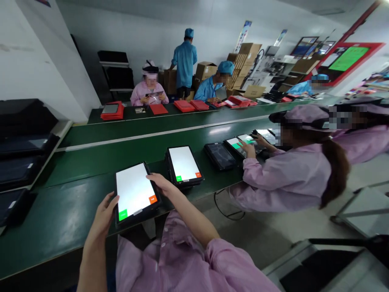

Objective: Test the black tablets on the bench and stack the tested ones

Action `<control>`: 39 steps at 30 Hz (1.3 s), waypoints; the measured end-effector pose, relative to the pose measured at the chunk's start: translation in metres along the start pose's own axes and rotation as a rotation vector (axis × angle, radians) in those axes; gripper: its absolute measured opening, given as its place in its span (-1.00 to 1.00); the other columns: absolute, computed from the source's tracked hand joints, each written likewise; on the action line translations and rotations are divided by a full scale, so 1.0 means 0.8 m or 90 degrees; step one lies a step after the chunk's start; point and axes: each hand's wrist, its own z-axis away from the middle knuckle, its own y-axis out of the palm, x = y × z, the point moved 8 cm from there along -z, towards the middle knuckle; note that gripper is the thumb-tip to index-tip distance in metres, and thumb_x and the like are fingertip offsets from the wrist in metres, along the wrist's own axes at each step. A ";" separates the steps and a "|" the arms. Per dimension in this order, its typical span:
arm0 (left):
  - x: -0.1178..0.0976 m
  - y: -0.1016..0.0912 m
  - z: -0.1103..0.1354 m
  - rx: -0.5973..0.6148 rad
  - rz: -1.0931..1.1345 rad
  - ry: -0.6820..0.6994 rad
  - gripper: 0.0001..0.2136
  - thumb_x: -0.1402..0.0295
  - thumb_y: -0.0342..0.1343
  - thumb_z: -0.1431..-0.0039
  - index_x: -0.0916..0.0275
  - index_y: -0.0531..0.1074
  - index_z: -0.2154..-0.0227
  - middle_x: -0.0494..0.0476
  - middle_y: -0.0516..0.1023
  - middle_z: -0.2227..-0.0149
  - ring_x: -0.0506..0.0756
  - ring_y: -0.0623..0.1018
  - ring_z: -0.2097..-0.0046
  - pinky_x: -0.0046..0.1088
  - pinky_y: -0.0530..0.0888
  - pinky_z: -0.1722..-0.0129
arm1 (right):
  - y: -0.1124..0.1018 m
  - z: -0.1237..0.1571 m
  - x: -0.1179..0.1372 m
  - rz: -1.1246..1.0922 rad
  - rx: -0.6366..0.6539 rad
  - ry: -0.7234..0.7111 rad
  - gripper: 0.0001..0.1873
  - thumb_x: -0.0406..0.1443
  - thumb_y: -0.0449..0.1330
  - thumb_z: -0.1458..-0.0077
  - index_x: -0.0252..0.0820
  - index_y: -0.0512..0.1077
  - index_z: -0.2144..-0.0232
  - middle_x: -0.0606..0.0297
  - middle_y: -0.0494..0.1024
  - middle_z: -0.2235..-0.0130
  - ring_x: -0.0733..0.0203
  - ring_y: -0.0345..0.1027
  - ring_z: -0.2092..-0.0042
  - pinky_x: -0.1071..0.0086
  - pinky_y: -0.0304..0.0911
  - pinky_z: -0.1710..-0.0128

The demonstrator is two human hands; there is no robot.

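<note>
A tablet with a lit white screen is in front of me, a green box in its lower left corner and an orange one in its lower right. My left hand is closed on its left edge, thumb at the front rim. On the opposite edge, my right hand grips it with the thumb or a fingertip at the screen's border. The fingers behind the tablet are hidden. Just right of it, another lit tablet with the same boxes tops a stack. Beyond that lies a dark tablet.
The green bench runs across, with a white strip along it. Co-workers sit at right, one person's hand over a lit tablet. Red packs lie on the far side. A rack of dark devices stands at left.
</note>
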 end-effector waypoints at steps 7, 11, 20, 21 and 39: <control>-0.050 0.118 0.024 0.232 0.005 0.088 -0.19 -0.16 0.37 -0.03 0.25 0.44 -0.25 0.31 0.68 0.06 0.18 0.66 0.21 -0.38 0.51 0.34 | -0.092 0.079 0.105 0.072 -0.064 -0.181 -0.49 -0.07 0.34 -0.15 -0.18 0.49 -0.08 0.17 0.73 0.11 -0.02 0.64 0.12 0.17 0.53 0.11; -0.058 0.171 -0.042 0.242 -0.097 0.201 -0.45 -0.04 0.21 -0.27 0.26 0.51 -0.15 0.43 0.59 -0.19 0.32 0.61 -0.12 -0.26 0.56 0.10 | -0.187 0.110 0.178 0.115 -0.193 -0.297 -0.45 -0.03 0.32 -0.17 -0.15 0.47 -0.13 0.12 0.72 0.03 -0.09 0.65 0.07 0.08 0.56 0.08; -0.031 0.219 -0.139 -0.021 -0.622 0.481 -0.74 0.32 0.12 -0.33 0.32 0.58 0.05 0.48 0.58 -0.13 0.38 0.49 -0.20 -0.10 0.36 -0.17 | -0.284 0.080 0.192 0.093 -0.249 -0.219 -0.68 -0.20 0.33 -0.10 -0.24 0.57 0.11 0.01 0.75 0.17 -0.12 0.67 0.23 0.00 0.59 0.15; -0.029 0.221 -0.140 -0.036 -0.646 0.489 -0.73 0.30 0.10 -0.35 0.33 0.58 0.05 0.48 0.59 -0.11 0.38 0.50 -0.17 -0.10 0.35 -0.14 | -0.285 0.077 0.188 0.101 -0.250 -0.212 -0.70 -0.20 0.32 -0.11 -0.25 0.57 0.14 -0.01 0.75 0.18 -0.12 0.67 0.23 0.00 0.59 0.16; -0.034 0.230 -0.150 -0.004 -0.664 0.441 -0.65 0.21 0.28 -0.16 0.31 0.60 0.06 0.47 0.64 -0.04 0.45 0.49 -0.19 -0.01 0.33 -0.18 | -0.169 0.178 0.197 0.447 -0.363 -0.548 -0.62 -0.07 0.14 -0.35 -0.10 0.62 -0.01 0.14 0.66 -0.07 0.01 0.50 -0.15 0.08 0.32 -0.29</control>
